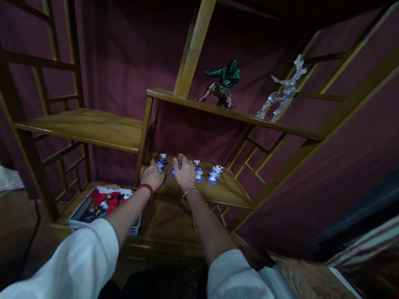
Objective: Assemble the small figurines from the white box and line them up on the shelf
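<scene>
My left hand (153, 176), with a red bead bracelet on the wrist, is closed around a small purple-and-white figurine (159, 166) near the left end of the wooden shelf (232, 191). Just behind it stands a black-and-white figurine (163, 159). To its right, my right hand (185, 174) has its thumb and fingers about another figurine (173, 172), which is mostly hidden by the hand. Beyond the right hand stand a second black-and-white figurine (196, 164), a purple one (199, 174) and, farther right, another purple one (213, 175) with a blue-white figurine (218, 169) behind it.
A box (134, 229) of red, black and white small items sits lower left. On the upper shelf (246, 115) are a green crouching statue (224, 83) and a clear deer ornament (281, 94). A wooden post (196, 40) rises behind. A side shelf (88, 125) is at left.
</scene>
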Demonstrator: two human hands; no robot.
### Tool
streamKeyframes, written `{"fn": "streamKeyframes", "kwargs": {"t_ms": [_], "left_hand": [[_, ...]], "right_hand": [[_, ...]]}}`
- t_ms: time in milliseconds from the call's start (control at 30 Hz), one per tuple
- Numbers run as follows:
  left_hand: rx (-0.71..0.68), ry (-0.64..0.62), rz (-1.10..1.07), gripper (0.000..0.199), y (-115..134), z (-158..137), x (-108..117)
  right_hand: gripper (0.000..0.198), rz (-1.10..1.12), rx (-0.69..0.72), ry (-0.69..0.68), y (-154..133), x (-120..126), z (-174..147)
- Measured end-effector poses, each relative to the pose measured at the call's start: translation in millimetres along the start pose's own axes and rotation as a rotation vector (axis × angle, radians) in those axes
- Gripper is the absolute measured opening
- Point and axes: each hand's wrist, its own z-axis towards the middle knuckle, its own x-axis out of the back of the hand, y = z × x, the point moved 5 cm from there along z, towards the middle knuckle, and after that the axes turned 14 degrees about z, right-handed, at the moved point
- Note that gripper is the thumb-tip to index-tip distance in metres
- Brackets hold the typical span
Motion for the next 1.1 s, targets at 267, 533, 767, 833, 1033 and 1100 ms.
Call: {"fn": "streamKeyframes", "kwargs": {"t_ms": [267, 533, 767, 833, 1033, 1100], "left_hand": [[-0.003, 0.008, -0.010, 0.067, 0.4, -1.2, 2.1], [0.014, 0.024, 0.017, 0.061, 1.0, -0.8, 1.8], [-0.010, 0.050, 0.010, 0.061, 0.7, 0.9, -1.2], [-0.018, 0.062, 0.006, 0.061, 0.6, 1.3, -1.6], [-0.032, 0.057, -0.011, 0.064, 2.4, -2.4, 5.5], [-0.028, 0.059, -0.005, 0.065, 2.6, -3.7, 7.8]], "right_hand": [[0.037, -0.208, 0.153, -0.180, -28.9, -9.1, 24.4], [0.036, -0.396, 0.140, -0.437, -43.6, -32.0, 51.2], [0.039, -0.456, 0.121, -0.581, -45.4, -41.8, 58.5], [0.041, -0.465, 0.113, -0.605, -44.3, -44.0, 59.9], [0.039, -0.469, 0.087, -0.659, -37.7, -53.0, 64.7], [0.039, -0.464, 0.083, -0.663, -36.2, -54.8, 65.0]]}}
